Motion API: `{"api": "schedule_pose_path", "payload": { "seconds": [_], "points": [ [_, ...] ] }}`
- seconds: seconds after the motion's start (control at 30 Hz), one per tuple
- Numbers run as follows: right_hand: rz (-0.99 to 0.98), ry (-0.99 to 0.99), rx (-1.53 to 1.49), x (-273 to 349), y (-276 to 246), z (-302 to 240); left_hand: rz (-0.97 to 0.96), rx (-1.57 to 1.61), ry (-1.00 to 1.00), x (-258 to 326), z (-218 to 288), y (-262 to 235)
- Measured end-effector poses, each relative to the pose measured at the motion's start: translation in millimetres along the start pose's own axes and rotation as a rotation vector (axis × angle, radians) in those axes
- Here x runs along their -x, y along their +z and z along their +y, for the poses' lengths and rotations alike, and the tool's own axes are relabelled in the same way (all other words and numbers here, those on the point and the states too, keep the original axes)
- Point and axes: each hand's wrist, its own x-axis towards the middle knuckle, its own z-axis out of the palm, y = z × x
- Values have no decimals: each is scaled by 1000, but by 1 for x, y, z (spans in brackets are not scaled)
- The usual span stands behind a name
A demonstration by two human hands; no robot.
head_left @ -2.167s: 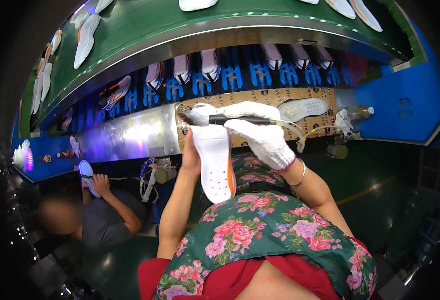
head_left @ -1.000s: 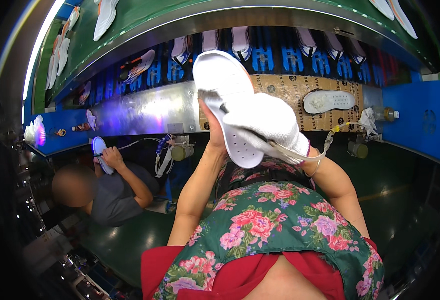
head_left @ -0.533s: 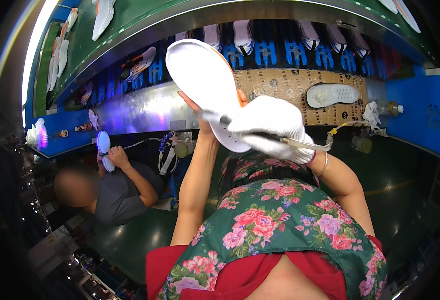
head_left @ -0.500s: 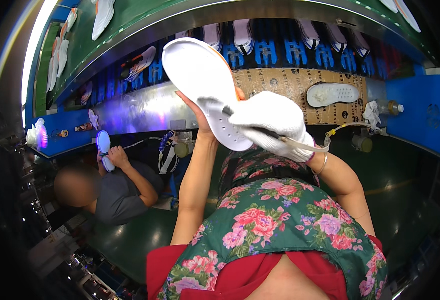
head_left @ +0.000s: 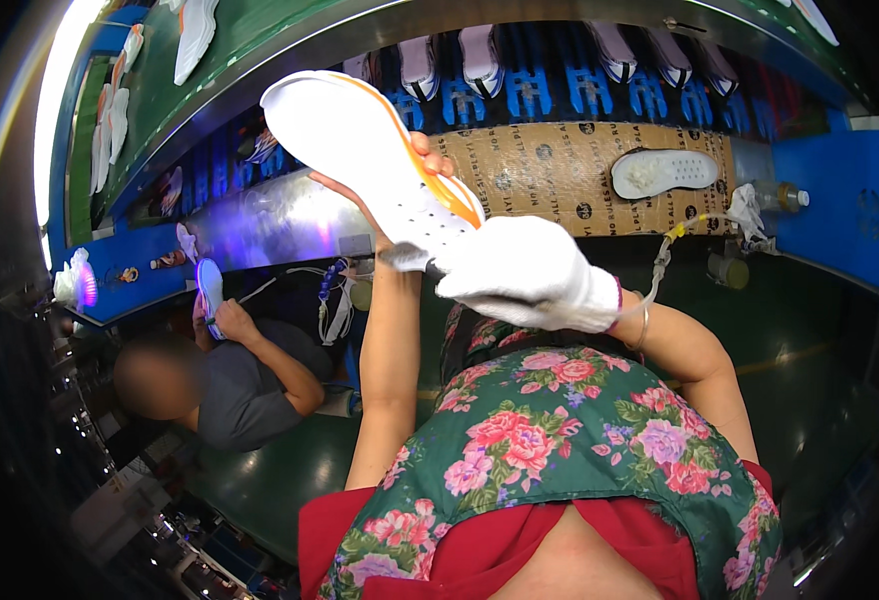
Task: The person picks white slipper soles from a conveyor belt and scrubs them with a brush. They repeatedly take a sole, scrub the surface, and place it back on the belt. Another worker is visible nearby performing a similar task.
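Note:
My left hand (head_left: pixel 434 158) grips a white shoe sole (head_left: pixel 345 130) from behind, with fingertips curled over its orange-striped edge. The sole is tilted, its rounded broad end up and to the left, and small holes dot its lower part. A white knit glove covers my right hand (head_left: pixel 535 275), which is closed around a brush (head_left: pixel 407 259). The brush's pale bristles are at the sole's lower end; whether they touch it I cannot tell. Most of the brush handle is hidden by the glove. A thin clear hose (head_left: pixel 658 275) runs from near my right wrist toward the bench.
Another white sole (head_left: pixel 665 174) lies on brown printed cardboard (head_left: pixel 550 165). Behind it, shoes (head_left: pixel 481 55) sit on blue holders (head_left: pixel 530 95). Crumpled white paper (head_left: pixel 747 210) and a bottle (head_left: pixel 790 197) stand at right. At left, a person (head_left: pixel 260 385) holds a sole (head_left: pixel 210 283).
The sole has moved left and turned, showing more of its orange edge. The brush has shifted left and down to the sole's lower end, and its bristles now show.

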Motion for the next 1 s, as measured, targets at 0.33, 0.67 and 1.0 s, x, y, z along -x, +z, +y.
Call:
{"api": "schedule_pose_path", "payload": {
  "seconds": [0.33,0.67,1.0],
  "points": [
    [-18,59,-197,4,2,-1,16,-119,-77,-10,16,-3],
    [-88,74,-84,11,5,-2,-149,-256,-299,-30,22,-5],
    [-233,71,116,7,2,-1,-153,-410,-678,-40,25,-4]
  ]
}}
